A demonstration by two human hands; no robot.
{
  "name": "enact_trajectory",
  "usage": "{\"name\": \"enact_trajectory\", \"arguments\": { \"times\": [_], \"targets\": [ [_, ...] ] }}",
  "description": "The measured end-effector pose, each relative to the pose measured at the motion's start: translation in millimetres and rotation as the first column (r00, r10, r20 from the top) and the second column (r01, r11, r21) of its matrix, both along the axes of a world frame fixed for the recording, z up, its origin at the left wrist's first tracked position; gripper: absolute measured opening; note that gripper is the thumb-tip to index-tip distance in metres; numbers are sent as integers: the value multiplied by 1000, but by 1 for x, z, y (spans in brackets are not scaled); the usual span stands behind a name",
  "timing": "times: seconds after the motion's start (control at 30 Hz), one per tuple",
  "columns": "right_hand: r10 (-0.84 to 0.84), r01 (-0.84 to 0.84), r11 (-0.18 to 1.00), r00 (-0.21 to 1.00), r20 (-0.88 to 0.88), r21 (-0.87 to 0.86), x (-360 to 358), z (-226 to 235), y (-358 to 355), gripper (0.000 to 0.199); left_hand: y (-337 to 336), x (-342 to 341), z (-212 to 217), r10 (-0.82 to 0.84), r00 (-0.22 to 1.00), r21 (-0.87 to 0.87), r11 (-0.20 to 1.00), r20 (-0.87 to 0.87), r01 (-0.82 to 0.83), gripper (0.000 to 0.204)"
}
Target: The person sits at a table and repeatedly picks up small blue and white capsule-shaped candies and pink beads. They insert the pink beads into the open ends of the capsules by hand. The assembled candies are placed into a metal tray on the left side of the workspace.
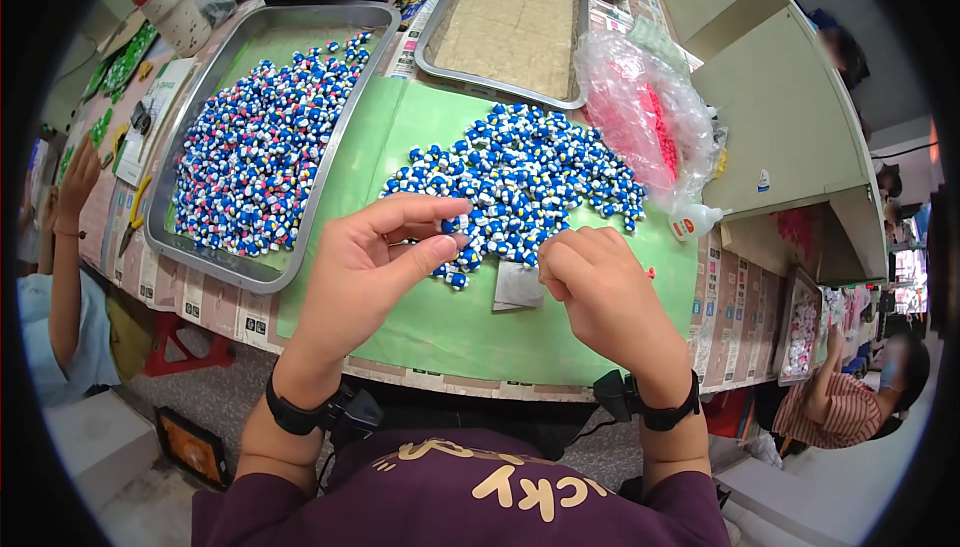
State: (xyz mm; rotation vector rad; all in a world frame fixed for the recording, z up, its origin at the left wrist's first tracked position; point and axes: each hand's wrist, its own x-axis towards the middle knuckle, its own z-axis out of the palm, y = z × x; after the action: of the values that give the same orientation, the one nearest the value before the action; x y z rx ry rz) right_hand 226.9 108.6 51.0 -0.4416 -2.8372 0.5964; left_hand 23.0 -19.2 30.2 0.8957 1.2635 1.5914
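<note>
My left hand (365,272) is over the near left edge of a loose heap of small blue-and-white pieces (530,162) on a green mat (440,332). Its thumb and forefinger close on one small blue-and-white piece (462,224). To the right, my right hand (600,287) is curled in a pinch, knuckles up. What its fingers hold, if anything, is hidden. Between the two hands lies a small grey-white square pad (517,288), partly under the heap's near edge. A tiny red bit (651,273) lies on the mat beside my right hand.
At left a metal tray (300,267) holds many similar pieces with pink parts. Behind the heap stands a tray with a tan surface (510,22). Right of it are a plastic bag with pink pieces (655,117) and a small white bottle (694,221). Other people sit on both sides.
</note>
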Motion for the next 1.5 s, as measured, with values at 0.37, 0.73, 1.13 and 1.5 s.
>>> {"name": "enact_trajectory", "arguments": {
  "times": [0.37,0.73,1.13,1.5],
  "targets": [
    [-267,20,874,855,-444,-486,0,19,-16,28,9,29,4,-71,957,16,997,280,70,28],
    [-350,51,868,767,-537,-494,-9,16,-25,28,15,45,7,-55,993,155,987,107,37,22],
    [-407,111,840,776,-481,-531,-5,12,-27,30,12,48,14,147,920,289,956,-362,-40,24],
    [-699,517,687,662,-270,-511,105,1,37,19,-39,-66,-5,558,602,392,830,-572,-397,15]
  ]
}}
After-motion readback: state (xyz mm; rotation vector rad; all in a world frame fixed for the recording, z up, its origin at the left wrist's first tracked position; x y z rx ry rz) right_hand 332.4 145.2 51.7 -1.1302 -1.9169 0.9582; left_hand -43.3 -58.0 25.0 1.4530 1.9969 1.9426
